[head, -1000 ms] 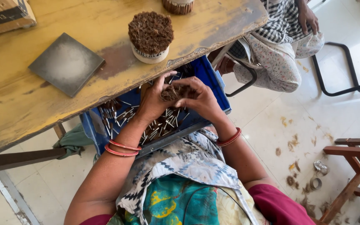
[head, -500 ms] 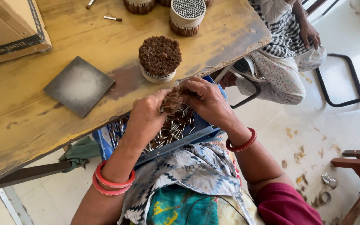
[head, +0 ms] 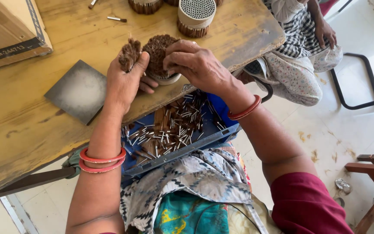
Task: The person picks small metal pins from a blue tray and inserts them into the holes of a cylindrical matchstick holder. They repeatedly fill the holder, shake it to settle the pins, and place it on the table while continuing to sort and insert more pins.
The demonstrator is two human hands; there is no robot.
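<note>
Three round brush heads in full view, one grey square plate, one cardboard box.

The worn yellow wooden surface carries a cardboard box, a grey square slab, a filled round holder, a perforated holder, and what look like small sticks.

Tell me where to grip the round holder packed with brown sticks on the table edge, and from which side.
Grip the white holder by its pale lower rim, coming in from the table's near edge. The brown sticks fill the top, so a grasp from above would likely press on them. The right hand already rests over its top and the left hand, pinching a tuft of sticks, touches its left side.
</note>
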